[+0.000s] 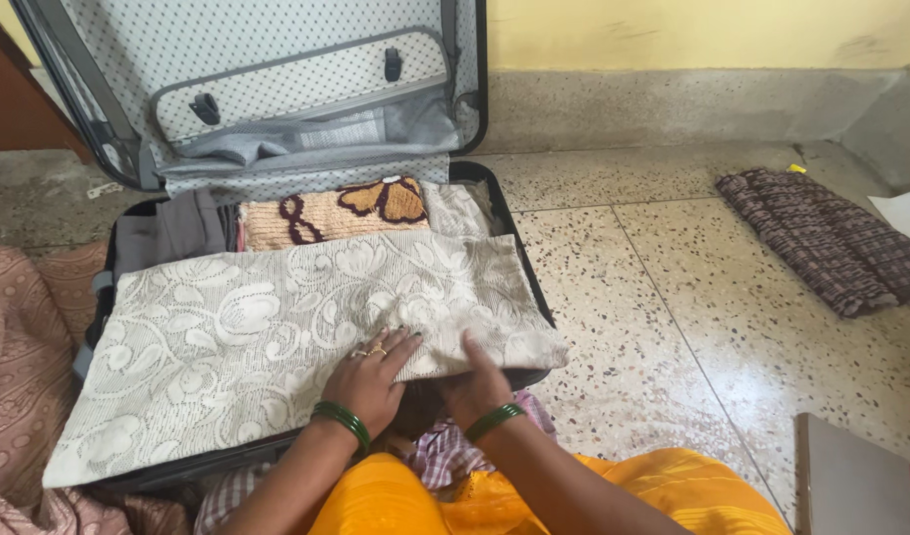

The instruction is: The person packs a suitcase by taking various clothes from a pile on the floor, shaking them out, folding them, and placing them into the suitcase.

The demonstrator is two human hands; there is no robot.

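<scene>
My left hand (pixel 373 379) lies flat, fingers spread, on top of the near edge of a cream cloth with a raised flower pattern (pixel 267 337). It presses down on the cloth and grips nothing. My right hand (pixel 478 381) is just beside it, with the thumb on top of the same edge and the other fingers tucked under the fold, so it pinches the cloth lightly. Both wrists carry green bangles (pixel 342 420).

The cream cloth is spread wide over the open suitcase (pixel 527 266) and covers most of its lower half, with the left corner hanging past the near rim. Behind it, inside the case, lies a folded tan towel with dark brown loops (pixel 331 214), and to the left of that some grey clothing (pixel 172 230). The lid (pixel 277 79) stands up against the wall, lined in dotted grey fabric with a zipped pocket.

Below my hands, a checked cloth (pixel 445 454) lies against my yellow garment (pixel 534 495). A pink patterned cover (pixel 19 337) is at my left. On the speckled floor (pixel 673 297) to the right, well apart, lies a dark woven mat (pixel 822 238).
</scene>
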